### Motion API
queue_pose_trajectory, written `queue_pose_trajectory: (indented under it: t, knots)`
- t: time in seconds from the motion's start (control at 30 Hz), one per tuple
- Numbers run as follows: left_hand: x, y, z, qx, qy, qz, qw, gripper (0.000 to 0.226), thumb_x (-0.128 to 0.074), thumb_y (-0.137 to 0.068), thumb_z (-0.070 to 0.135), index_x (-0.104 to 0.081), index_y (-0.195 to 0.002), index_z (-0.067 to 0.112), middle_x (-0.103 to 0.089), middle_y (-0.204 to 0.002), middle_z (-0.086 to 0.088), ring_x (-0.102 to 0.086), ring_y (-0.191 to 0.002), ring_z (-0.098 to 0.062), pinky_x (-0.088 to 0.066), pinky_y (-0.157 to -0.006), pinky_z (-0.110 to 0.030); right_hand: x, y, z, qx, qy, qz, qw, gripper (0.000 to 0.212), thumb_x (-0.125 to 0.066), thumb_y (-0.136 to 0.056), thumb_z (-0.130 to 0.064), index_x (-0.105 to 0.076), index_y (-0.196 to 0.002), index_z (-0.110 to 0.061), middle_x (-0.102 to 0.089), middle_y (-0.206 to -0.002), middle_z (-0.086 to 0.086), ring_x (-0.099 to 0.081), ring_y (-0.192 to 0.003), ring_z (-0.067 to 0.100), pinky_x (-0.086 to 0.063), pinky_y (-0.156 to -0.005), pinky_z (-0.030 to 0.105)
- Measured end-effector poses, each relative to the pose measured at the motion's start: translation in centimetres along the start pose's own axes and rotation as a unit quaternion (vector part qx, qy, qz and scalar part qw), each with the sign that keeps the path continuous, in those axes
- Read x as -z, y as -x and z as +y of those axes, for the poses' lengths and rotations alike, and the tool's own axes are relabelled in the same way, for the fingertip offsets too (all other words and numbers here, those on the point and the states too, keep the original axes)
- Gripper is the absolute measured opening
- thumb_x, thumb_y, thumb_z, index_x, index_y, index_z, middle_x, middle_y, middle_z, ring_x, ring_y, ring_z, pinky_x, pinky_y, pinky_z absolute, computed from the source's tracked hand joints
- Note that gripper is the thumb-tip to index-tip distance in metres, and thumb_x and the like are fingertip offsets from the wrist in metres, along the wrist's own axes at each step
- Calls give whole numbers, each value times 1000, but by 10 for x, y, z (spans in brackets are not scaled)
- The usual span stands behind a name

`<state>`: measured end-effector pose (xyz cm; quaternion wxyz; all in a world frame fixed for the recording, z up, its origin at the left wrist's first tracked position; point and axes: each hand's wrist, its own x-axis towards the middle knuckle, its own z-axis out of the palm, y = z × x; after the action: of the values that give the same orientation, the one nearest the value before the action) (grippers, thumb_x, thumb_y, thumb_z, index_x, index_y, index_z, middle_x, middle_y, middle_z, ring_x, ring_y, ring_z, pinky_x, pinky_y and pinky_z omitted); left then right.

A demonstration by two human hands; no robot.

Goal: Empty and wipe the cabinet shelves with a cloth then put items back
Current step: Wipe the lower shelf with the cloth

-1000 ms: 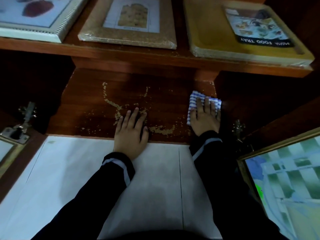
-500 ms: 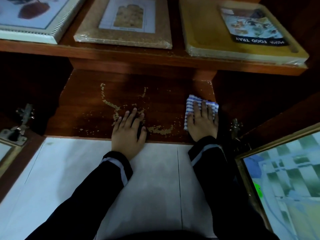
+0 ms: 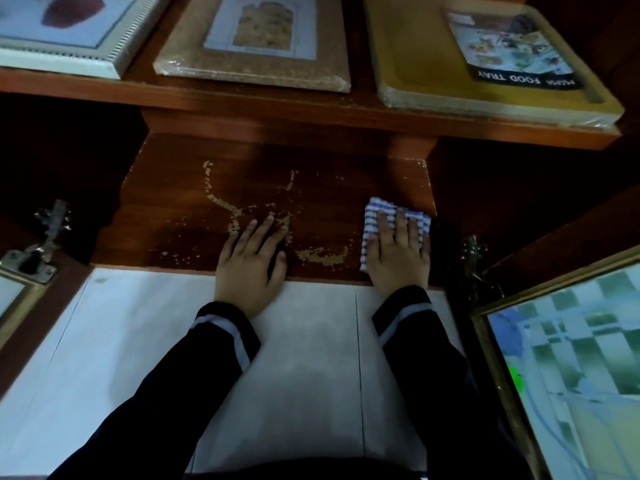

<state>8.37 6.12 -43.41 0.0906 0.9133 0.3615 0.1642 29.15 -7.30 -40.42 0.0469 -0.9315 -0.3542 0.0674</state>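
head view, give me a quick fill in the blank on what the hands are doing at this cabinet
The right hand presses a blue-and-white striped ____ on the lower shelf.
The hand lying flat on bare wood beside the pale flaky patches is the ____ one.
The rightmost thing on the upper shelf is a yellow food ____.
Missing words: cloth; left; tray.

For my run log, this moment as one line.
phase: wiping shelf | right hand: flat on striped cloth | left hand: flat on shelf | pale flecks: between hands
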Motion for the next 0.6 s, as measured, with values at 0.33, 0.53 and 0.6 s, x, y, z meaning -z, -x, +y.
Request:
queue_pose_trajectory:
  t: [0.33, 0.53, 0.6]
  knots:
    - [2, 8, -1, 29, 1, 7, 1000, 53, -29, -96, 38, -52, -142, 27, -40, -155, -3, -34, -144, -28, -18, -118, -47, -5, 12, -16, 85, 2, 16, 996, 75, 7, -84, -55, -7, -155, -35, 3, -164, -2, 2, -151, 19, 4, -120, 43]
    - [3, 6, -1, 32, 5, 9, 999, 53, -30, -95, 39, -54, -141, 27, -41, -155, -2, -34, -144, -26, -17, -118, -45, -4, -6, -37, 33, 12, -18, 999, 58, -17, -103, -45, 3, -155, -32, 12, -163, 1, 10, -150, 24, 7, -120, 48]
    - [3, 6, -1, 32, 2, 8, 999, 53, -30, -95, 39, -54, -141, 28, -42, -154, -3, -35, -144, -27, -18, -117, -46, -5, -8, -49, 52, 10, -24, 998, 58, -15, -103, -45, 3, -155, -31, 12, -163, 3, 10, -150, 25, 7, -119, 49]
